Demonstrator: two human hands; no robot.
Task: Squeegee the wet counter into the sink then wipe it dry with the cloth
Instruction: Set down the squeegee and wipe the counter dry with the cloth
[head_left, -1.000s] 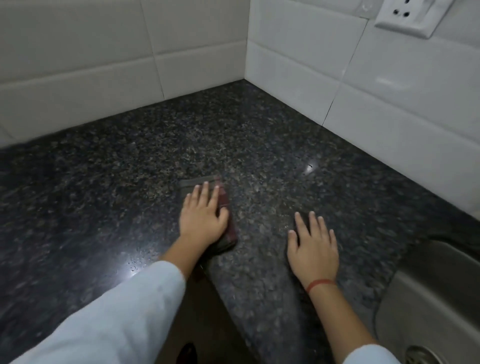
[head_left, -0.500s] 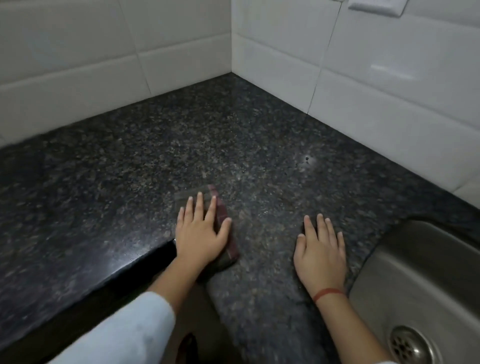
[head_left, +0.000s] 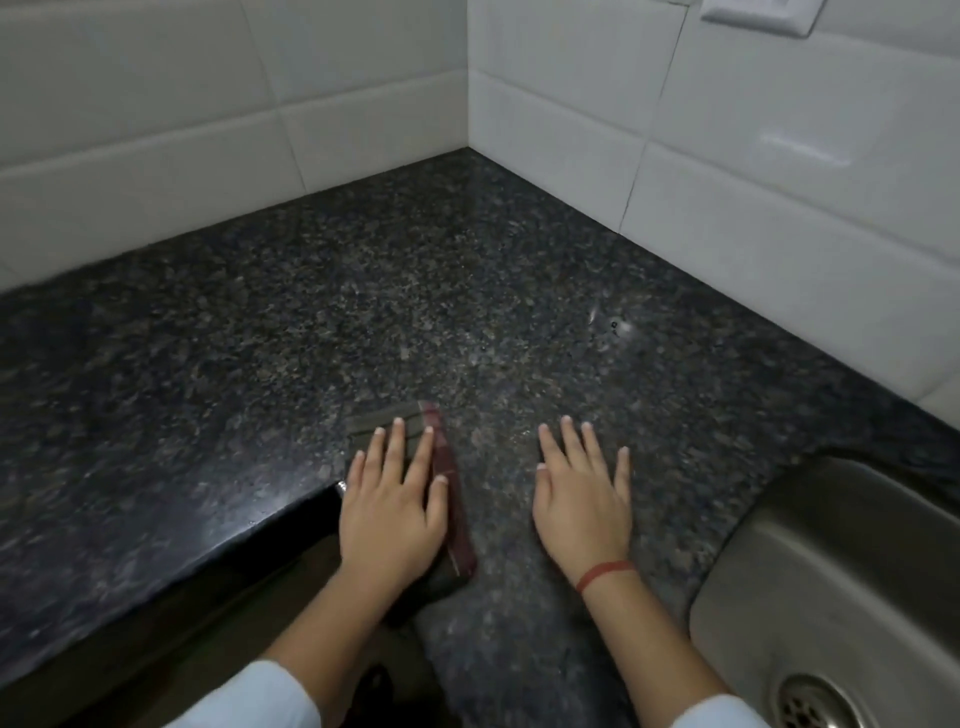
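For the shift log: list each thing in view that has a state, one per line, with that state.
counter, glossy with a few glints; wet or dry unclear
cloth, folded, lying flat on the counter
left hand, fingers straight, pressing on the cloth
right hand, flat on bare counter, holds nothing
sink, drain uncovered
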